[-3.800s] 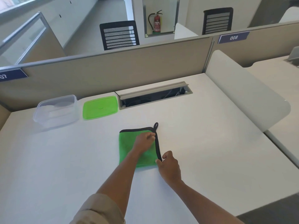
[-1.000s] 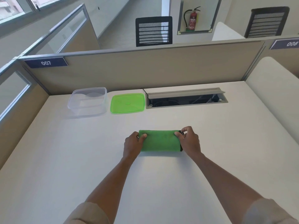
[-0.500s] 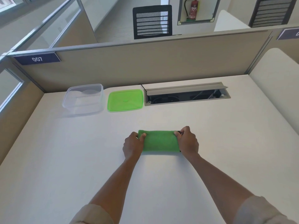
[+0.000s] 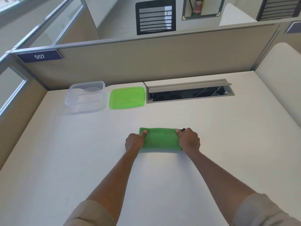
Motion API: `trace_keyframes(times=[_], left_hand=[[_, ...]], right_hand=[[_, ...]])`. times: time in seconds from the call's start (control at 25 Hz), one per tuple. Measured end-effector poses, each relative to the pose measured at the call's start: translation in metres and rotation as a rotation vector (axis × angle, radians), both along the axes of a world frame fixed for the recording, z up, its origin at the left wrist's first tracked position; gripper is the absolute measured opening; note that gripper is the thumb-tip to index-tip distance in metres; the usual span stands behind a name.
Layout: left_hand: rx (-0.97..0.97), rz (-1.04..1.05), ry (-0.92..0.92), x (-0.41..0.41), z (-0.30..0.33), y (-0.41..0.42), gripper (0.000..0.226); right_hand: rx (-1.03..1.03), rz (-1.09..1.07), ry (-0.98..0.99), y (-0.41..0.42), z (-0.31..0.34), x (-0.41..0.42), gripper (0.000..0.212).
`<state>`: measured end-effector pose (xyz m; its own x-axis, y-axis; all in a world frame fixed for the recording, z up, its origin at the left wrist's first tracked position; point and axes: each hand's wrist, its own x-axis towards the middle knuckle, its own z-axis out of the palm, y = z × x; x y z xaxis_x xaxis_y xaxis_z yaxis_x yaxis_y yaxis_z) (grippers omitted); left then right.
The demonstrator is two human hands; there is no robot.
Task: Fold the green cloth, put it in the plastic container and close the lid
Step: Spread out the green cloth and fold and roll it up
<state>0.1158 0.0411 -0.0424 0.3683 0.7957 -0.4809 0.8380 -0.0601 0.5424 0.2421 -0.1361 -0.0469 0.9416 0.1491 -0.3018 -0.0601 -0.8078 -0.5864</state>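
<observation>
Nearest the camera, on the white bench (image 4: 211,136): green cloth (image 4: 160,139), folded into a flat strip. Left hand (image 4: 134,141) grips its left end, thumb on top; right hand (image 4: 189,139) grips its right end by the black trim. Farther back, well apart: clear plastic container (image 4: 85,97), open and upright; green lid (image 4: 127,98) flat just beside it, to its right; open cable tray (image 4: 189,93) beyond.

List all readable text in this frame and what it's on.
"007": white digits on the dark blue nameplate at the grey cubicle partition's top left.
Second dark blue nameplate, far right: cut off, unreadable.
Red fire extinguisher label: too small to read.
</observation>
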Motion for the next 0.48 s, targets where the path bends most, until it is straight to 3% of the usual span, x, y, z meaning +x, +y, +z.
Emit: trace_keyframes(times=[0.12,0.32,0.48], left_hand=[[-0.036,-0.02,-0.06,-0.002,-0.002,0.0,0.055],[-0.268,0.08,-0.377,-0.012,-0.005,-0.002,0.046],[-0.369,0.141,-0.504,-0.029,-0.011,-0.005,0.046]], right_hand=[[0.032,0.011,0.05,-0.001,-0.002,0.001,0.04],[0.144,0.012,0.187,-0.003,-0.001,0.003,0.047],[0.287,-0.004,0.275,-0.008,0.005,0.001,0.051]])
